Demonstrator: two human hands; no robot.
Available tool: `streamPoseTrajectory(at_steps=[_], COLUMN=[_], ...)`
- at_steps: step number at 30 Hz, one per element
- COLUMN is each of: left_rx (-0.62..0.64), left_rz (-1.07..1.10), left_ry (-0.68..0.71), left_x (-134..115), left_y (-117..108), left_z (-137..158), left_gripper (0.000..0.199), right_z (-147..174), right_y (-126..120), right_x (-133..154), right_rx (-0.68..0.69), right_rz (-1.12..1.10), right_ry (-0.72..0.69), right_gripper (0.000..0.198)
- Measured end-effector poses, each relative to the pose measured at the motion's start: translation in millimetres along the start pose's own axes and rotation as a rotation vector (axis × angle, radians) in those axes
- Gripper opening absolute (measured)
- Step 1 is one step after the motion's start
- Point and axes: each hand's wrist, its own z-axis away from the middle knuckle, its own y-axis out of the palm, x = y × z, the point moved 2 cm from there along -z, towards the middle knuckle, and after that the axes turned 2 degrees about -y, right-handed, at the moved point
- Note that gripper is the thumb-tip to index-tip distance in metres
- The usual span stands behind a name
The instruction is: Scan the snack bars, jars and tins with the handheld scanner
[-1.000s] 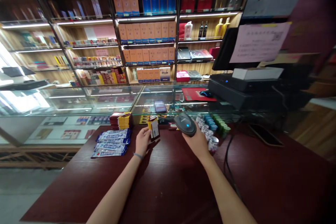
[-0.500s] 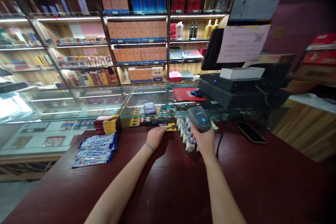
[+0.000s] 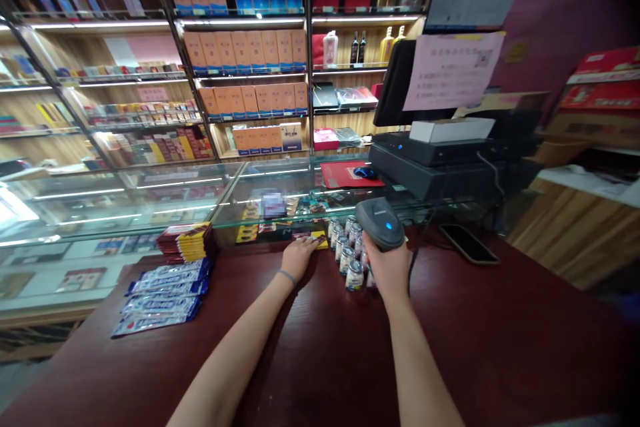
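My left hand [image 3: 299, 257] lies palm down with its fingers stretched over a flat yellow-and-dark-red packet [image 3: 319, 239] at the counter's back edge. The fingertips touch the packet. My right hand [image 3: 389, 268] is wrapped round the handle of a dark grey barcode scanner [image 3: 380, 221], whose blue light is lit. The scanner head is raised over a cluster of small silver-topped cans [image 3: 355, 275]; my hand and the scanner hide some of them. To the left lie blue-and-white long sachets [image 3: 163, 293], with a stack of similar yellow-and-red packets [image 3: 187, 241] behind them.
A dark red wooden counter [image 3: 320, 353] borders a glass display case [image 3: 195, 197]. A phone [image 3: 469, 243] lies at the right. Behind are a monitor [image 3: 395, 83] with a pink notice, a mouse [image 3: 365, 173] on a red mat, and shelves of boxed goods [image 3: 247, 50].
The view has shifted slightly, so the scene sits further left. My left hand has moved a little right over the packet, its fingers flatter. My right hand still holds the scanner.
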Motion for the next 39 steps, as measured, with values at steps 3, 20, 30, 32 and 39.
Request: streamPoseTrajectory(at_steps=[3,20,30,32,39], left_rx=[0.009,-0.263,-0.177,-0.149,-0.180], left_rz=[0.134,-0.704,-1.233,-1.228,-1.124], left_ry=[-0.140,0.154,-0.003,-0.029,-0.034], left_x=[0,-54,-26,-18,-10], left_y=[0,-178,-283,-290,-297], left_z=[-2,30,43,45,52], left_gripper=[0.033,0.031,0.054,0.054,0.046], right_z=[1,44,93,100,106], right_y=[1,41,79,84,90], right_x=[1,42,67,68,64], right_rx=[-0.002,0.206,0.496,0.538,0.555], right_rz=[0.007,-0.089,0.032,0.062,0.122], right_ry=[0.021,-0.113,-0.274,-0.308,-0.350], right_gripper=[0.047,0.044,0.037,0.029,0.019])
